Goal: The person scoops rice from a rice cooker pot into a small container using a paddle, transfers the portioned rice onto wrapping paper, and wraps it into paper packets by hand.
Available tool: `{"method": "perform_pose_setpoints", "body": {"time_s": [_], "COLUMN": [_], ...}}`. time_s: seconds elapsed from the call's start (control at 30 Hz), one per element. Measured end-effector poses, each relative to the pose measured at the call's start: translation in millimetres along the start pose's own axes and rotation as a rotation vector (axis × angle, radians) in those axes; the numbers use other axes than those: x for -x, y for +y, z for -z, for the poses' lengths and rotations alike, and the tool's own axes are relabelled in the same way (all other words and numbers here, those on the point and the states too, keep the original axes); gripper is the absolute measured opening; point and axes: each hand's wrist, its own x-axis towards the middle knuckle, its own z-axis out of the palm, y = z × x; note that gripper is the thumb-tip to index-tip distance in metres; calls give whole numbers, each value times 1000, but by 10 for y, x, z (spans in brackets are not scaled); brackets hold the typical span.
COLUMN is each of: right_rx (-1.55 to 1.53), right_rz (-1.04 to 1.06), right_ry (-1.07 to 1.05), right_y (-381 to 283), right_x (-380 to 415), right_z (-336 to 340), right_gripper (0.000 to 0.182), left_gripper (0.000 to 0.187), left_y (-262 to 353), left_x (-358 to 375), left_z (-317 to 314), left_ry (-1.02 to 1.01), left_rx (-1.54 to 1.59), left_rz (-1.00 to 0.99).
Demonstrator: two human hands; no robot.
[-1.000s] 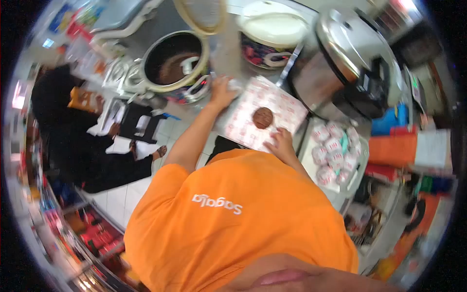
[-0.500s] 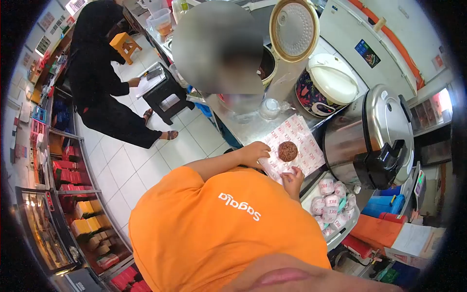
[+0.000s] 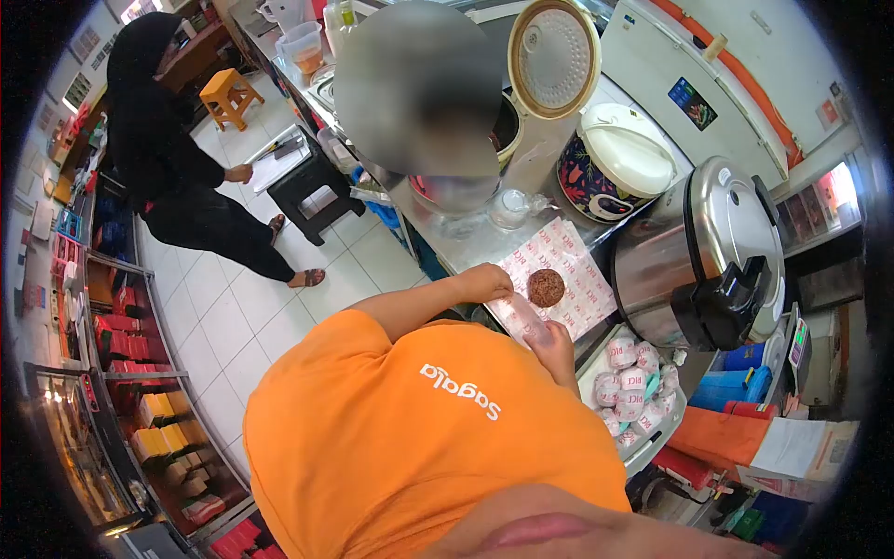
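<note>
A round brown food ball (image 3: 546, 288), grainy on its surface, sits on a sheet of printed wrapping paper (image 3: 570, 253) on the metal counter. My left hand (image 3: 487, 281) pinches the paper's near left corner. At the near right corner, my right hand (image 3: 556, 348) is closed on the same sheet. Between the hands the near edge is lifted and curled toward the ball. Beside my right hand a tray (image 3: 672, 418) holds several paper-wrapped balls (image 3: 631, 380).
A large steel rice cooker (image 3: 656, 256) stands right of the paper, with a flowered cooker (image 3: 605, 172) behind it. A clear plastic cup (image 3: 509, 209) is near the paper's far edge. Across the counter is a person with a blurred head. Another person in black (image 3: 154, 121) stands left by a dark stool (image 3: 312, 191).
My hands have raised the paper's near edge, which lay flatter before, and curled it toward the ball. The person in black has straightened up somewhat. The view has shifted slightly.
</note>
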Motion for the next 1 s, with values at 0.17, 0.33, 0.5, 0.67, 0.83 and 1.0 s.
{"method": "perform_pose_setpoints", "body": {"time_s": [0.17,0.33,0.5,0.67,0.83,1.0], "right_rx": [-9,-131,-269,25,-6,391], "right_rz": [-282,-365,-565,-427,-434,-417], "right_ry": [-56,-62,-113,37,34,-150], "right_y": [152,417,685,426,256,-5], "right_x": [-27,-555,-725,-501,-288,-581], "right_z": [160,441,209,198,54,333], "right_gripper": [33,34,34,27,29,28], "left_gripper": [23,24,36,35,34,21], "left_y": [-249,-215,-159,27,42,247], "left_x": [-191,-662,-855,-549,-195,-222], "left_z": [36,210,98,185,-84,19], "left_ry": [1,109,91,98,80,299], "left_rx": [-23,367,59,32,-65,-263], "left_rz": [-98,264,338,431,421,307]}}
